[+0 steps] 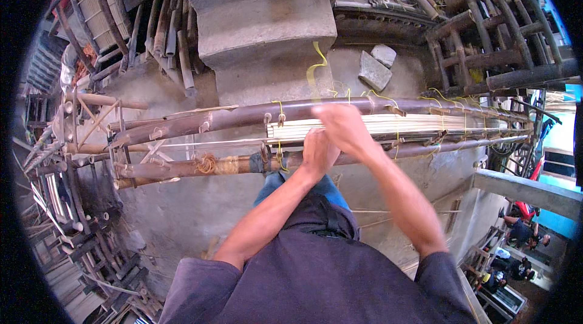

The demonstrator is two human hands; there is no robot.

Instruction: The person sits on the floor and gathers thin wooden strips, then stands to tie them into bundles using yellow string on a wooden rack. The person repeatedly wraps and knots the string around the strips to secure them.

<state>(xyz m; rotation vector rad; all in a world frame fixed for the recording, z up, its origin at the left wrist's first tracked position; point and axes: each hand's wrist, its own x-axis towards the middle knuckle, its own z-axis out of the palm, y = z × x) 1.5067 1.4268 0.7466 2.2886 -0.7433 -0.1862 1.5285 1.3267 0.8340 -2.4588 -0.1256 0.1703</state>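
Observation:
A long frame of two dark bamboo poles (231, 116) lies crosswise in front of me. Between the poles runs a bundle of pale, thin bamboo slats (425, 122), tied at intervals with yellow twine (280, 109). My left hand (320, 153) is closed in a fist at the slats; what its fingers grip is hidden. Just above and right of it, my right hand (345, 125) is closed too, somewhat blurred. A loose yellow plastic strip (314, 72) runs from the right hand's fingers toward the concrete steps, curling at its far end.
Concrete steps (267, 23) rise beyond the frame, with two pale stone blocks (375, 71) at their right. Bamboo poles (173, 29) lean at the far left. Bamboo racks (486, 32) are stacked at the far right. Several people (521, 233) sit at the lower right.

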